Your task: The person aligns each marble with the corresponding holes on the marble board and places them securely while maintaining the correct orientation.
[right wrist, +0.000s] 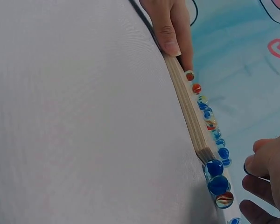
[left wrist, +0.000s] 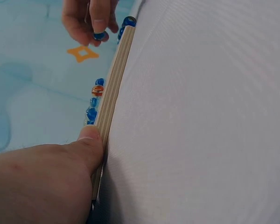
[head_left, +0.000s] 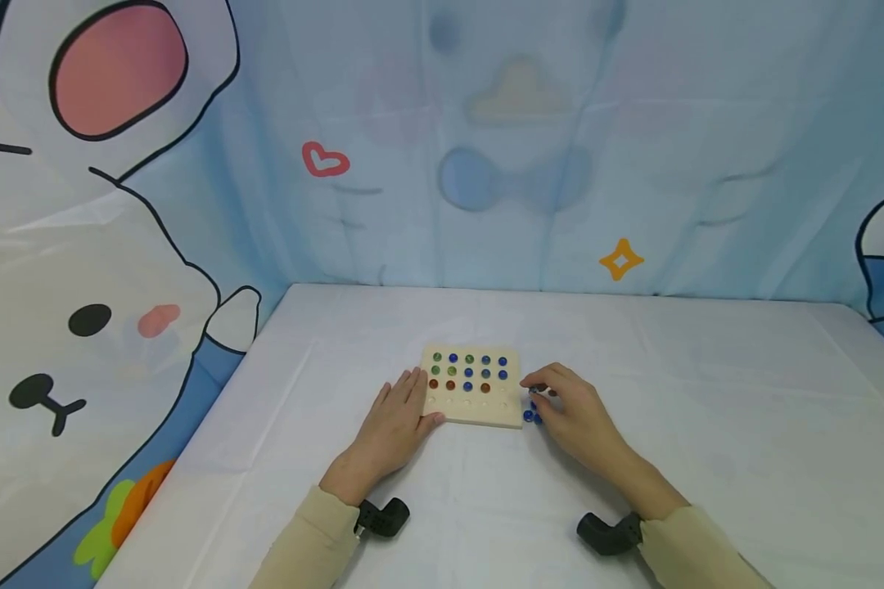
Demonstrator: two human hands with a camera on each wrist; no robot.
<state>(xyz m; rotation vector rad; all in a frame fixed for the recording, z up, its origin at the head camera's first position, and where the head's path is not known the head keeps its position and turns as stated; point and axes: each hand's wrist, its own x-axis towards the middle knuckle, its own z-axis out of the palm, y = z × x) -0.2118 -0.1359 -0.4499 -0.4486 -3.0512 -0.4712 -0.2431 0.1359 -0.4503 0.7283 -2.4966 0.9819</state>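
A pale wooden board [head_left: 479,414] with rows of round hollows lies on the table. Green, blue and red-brown marbles [head_left: 468,373] sit in its three back rows; bare hollows show along the front row and at the third row's right end. My left hand [head_left: 392,425] rests against the board's left side, fingers straight, thumb at the front edge. Just off the right side, my right hand [head_left: 576,415] pinches a dark blue marble [left wrist: 99,35] between thumb and fingertips. Loose marbles [right wrist: 218,185], mostly blue and one orange-striped, lie beside the board under that hand, partly hidden by it.
A white cloth [head_left: 751,425] covers the table. Behind it hangs a light blue printed curtain [head_left: 383,229], which also runs down the left side. A black wrist camera [head_left: 385,517] sits at the left sleeve, another camera [head_left: 608,535] at the right.
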